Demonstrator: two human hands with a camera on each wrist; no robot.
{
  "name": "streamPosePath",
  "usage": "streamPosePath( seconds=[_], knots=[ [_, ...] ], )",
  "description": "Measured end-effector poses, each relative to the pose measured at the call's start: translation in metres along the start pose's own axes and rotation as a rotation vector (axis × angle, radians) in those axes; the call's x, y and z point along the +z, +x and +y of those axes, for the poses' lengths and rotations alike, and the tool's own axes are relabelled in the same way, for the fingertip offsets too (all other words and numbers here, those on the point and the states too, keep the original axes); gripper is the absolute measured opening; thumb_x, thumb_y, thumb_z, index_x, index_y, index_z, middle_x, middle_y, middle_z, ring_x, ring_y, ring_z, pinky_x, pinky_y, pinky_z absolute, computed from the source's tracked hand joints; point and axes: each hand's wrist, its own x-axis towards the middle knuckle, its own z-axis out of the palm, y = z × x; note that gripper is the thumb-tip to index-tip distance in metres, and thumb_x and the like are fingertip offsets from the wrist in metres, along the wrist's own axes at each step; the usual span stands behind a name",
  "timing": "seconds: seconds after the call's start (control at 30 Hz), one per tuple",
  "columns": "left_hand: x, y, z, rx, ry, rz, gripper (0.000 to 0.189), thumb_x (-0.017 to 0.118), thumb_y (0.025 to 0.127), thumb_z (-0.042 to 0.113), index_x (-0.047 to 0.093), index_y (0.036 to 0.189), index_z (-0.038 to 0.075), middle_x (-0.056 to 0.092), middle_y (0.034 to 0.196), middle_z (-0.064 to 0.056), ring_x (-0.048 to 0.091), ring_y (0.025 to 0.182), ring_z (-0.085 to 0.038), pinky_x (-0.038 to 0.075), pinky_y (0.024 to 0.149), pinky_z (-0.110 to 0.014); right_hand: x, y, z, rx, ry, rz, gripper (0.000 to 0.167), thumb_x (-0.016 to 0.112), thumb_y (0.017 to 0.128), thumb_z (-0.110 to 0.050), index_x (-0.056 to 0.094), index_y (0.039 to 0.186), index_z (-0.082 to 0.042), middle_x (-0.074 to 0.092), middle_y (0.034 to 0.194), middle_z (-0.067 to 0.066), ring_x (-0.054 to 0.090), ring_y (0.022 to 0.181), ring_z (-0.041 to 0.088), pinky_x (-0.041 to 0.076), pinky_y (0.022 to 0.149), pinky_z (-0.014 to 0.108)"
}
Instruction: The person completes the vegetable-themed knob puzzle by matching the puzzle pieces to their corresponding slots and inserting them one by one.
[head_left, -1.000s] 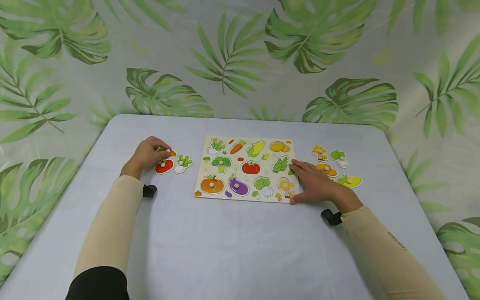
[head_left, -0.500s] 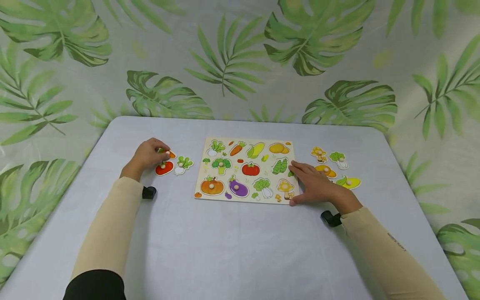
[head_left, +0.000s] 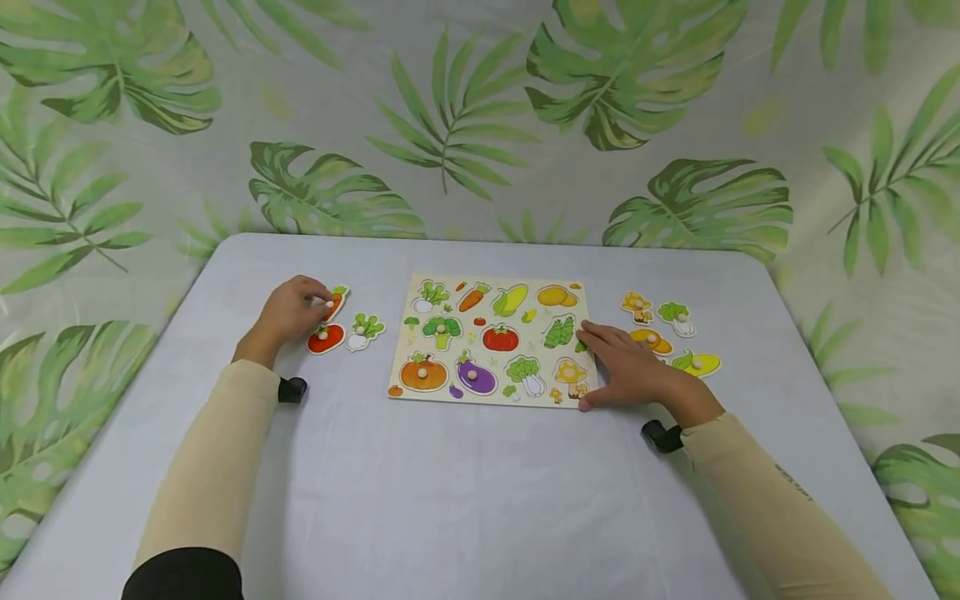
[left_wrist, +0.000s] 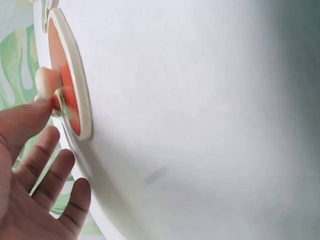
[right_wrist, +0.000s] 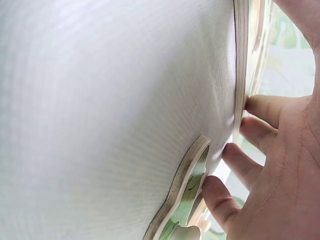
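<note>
In the head view my left hand (head_left: 285, 315) pinches the knob of a carrot puzzle piece (head_left: 337, 302) at the table's left. The carrot lies slanted, its green top toward the upper right. Just below it sits a tomato piece (head_left: 326, 339), whose edge and knob loom close in the left wrist view. A white radish piece (head_left: 365, 332) lies to the right. My right hand (head_left: 628, 367), fingers spread, rests on the right edge of the wooden vegetable puzzle board (head_left: 408, 343). Knobbed broccoli, pumpkin and eggplant pieces sit in the board.
Right of the board lie a mushroom piece (head_left: 637, 307), a leafy cabbage piece (head_left: 677, 318), a potato piece (head_left: 651, 341) partly behind my right hand, and a corn piece (head_left: 697, 364). A leaf-print cloth (head_left: 487, 208) hangs behind the white table (head_left: 465, 500).
The carrot piece has turned under my left hand, its green top swinging from the left to the upper right. My right hand stays on the board's edge.
</note>
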Motion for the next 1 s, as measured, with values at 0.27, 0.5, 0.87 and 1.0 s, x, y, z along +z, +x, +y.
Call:
streamPosePath(
  seconds=[0.27,0.5,0.87,1.0],
  knots=[
    [-0.002,-0.001,0.003,-0.032,-0.002,-0.035,0.028,0.059,0.096,0.018,0.067,0.114,-0.003,0.05,0.137,-0.024,0.047,0.124,-0.043,0.037,0.111,-0.06,0.0,-0.001,0.001,0.0,0.001,0.005,0.114,0.08,0.072,-0.061,0.024,0.158,-0.011,0.015,0.167,0.013,0.017,0.151,0.042,0.022,0.11,0.076],
    [-0.004,0.0,0.01,-0.02,-0.021,0.002,0.027,0.056,0.098,0.015,0.068,0.116,0.0,0.055,0.136,-0.02,0.05,0.124,-0.041,0.04,0.11,-0.059,0.0,-0.001,0.0,0.0,0.009,0.008,0.114,0.08,0.072,-0.061,0.024,0.158,-0.01,0.015,0.167,0.013,0.017,0.151,0.042,0.021,0.111,0.077],
    [0.001,0.006,0.067,0.188,-0.045,0.004,0.024,0.061,0.096,0.01,0.071,0.116,0.001,0.06,0.133,-0.016,0.063,0.11,-0.033,0.053,0.093,-0.049,0.001,-0.002,0.001,0.001,0.015,0.018,0.113,0.08,0.072,-0.06,0.025,0.158,-0.01,0.016,0.167,0.013,0.017,0.151,0.042,0.022,0.111,0.076],
    [0.009,0.006,0.091,0.283,-0.058,-0.019,0.022,0.063,0.095,0.01,0.073,0.113,0.002,0.061,0.132,-0.015,0.064,0.107,-0.031,0.055,0.088,-0.045,0.002,-0.001,0.002,-0.005,0.015,0.02,0.114,0.08,0.072,-0.061,0.025,0.158,-0.011,0.016,0.167,0.013,0.017,0.151,0.042,0.022,0.111,0.075]
  ],
)
